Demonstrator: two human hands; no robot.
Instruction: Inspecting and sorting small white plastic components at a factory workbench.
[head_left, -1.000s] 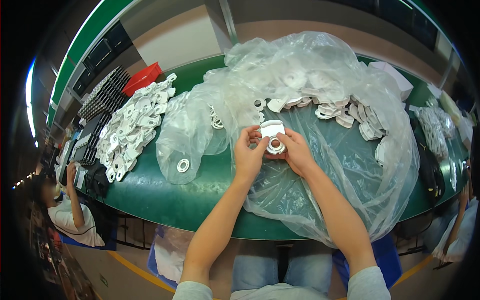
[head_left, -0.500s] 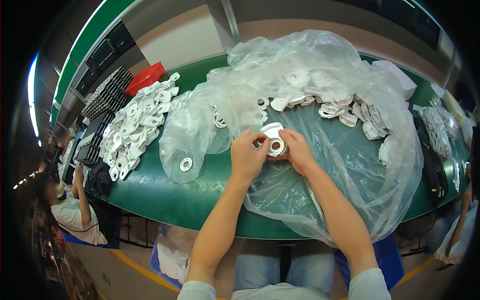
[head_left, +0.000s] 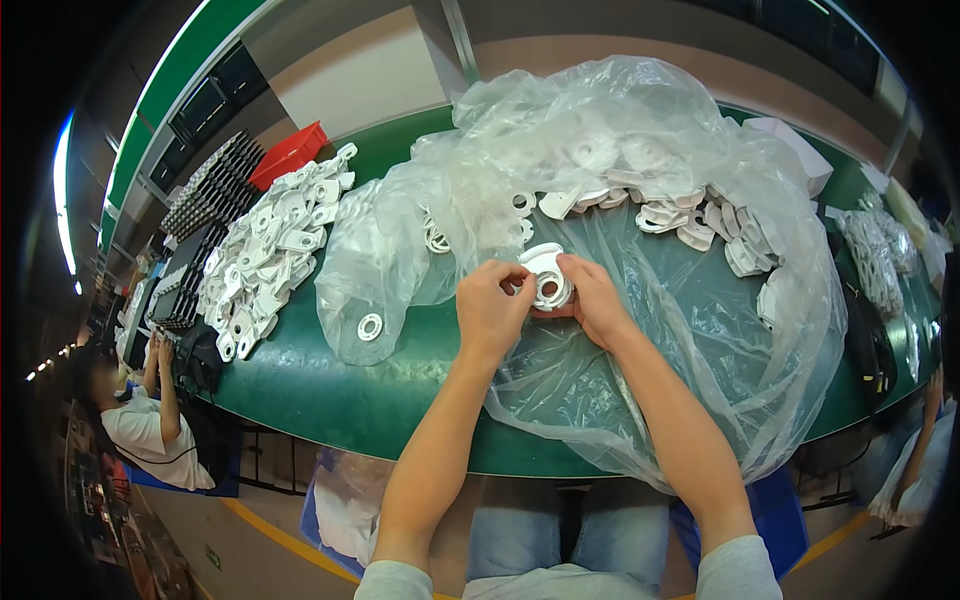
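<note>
My right hand (head_left: 596, 303) is closed around a white plastic part (head_left: 541, 257) with a rounded end, above the plastic sheet near the middle of the table. On its near end sits a white ring (head_left: 549, 303) with a round hole. The thumb and forefinger of my left hand (head_left: 490, 305) pinch the left edge of that ring; whether it is fully seated I cannot tell. A reddish edge (head_left: 557, 312) shows beneath the part, mostly hidden by my fingers. Another white ring (head_left: 370, 327) lies under clear plastic to the left.
A large clear plastic bag (head_left: 600, 120) spreads over the green table (head_left: 400, 400), with white parts (head_left: 745, 240) inside. More white parts (head_left: 265, 265) are heaped at left, near a red bin (head_left: 290, 156) and stacked black trays (head_left: 210, 185). A co-worker (head_left: 150, 425) sits at far left.
The ring is tilted slightly differently on the white part, with my left fingertips at its edge. Both hands stay almost in the same place.
</note>
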